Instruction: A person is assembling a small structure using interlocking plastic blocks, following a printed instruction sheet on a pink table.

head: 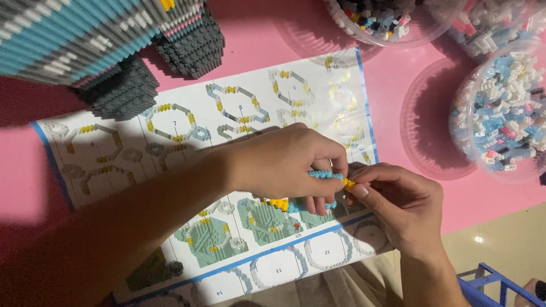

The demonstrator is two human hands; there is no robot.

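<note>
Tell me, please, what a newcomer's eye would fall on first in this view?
Probably the left hand and right hand meeting at centre, pinching a small blue and yellow brick piece over the instruction sheet. Next, the large striped brick build top left and the clear tubs of loose bricks at right.

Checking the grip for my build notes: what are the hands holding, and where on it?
Both hands hold a small light-blue brick strip: the left hand covers its left part, the right hand pinches the yellow brick at its right end.
</note>
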